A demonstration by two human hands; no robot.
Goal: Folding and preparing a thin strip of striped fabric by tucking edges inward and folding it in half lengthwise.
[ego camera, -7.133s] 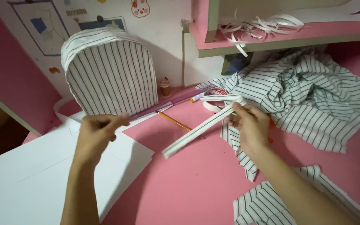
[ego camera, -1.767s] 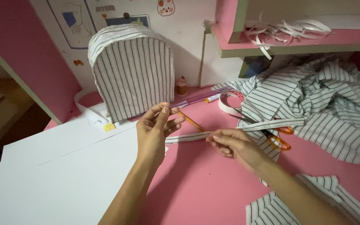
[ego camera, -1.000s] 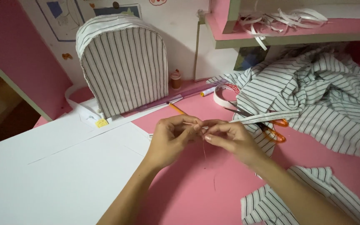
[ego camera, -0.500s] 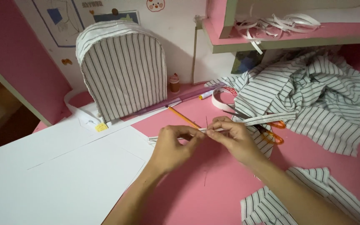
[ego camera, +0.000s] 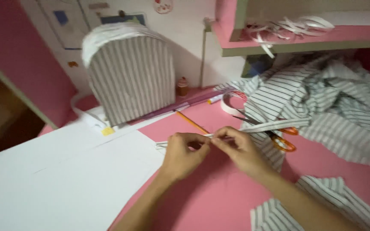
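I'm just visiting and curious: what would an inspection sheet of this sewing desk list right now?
Surface: pink tabletop, partly covered by large white paper sheets.
Job's things: narrow striped fabric strip, pinched between left hand and right hand.
Clutter: orange-handled scissors, yellow pencil, heap of striped grey-white cloth, striped cloth scrap, white tape loop.
Grippers: both hands closed on the strip, fingertips close together.
Cables: nothing seen.
Surroundings: arched striped fabric-covered form, pink shelf holding white strips, white wall.
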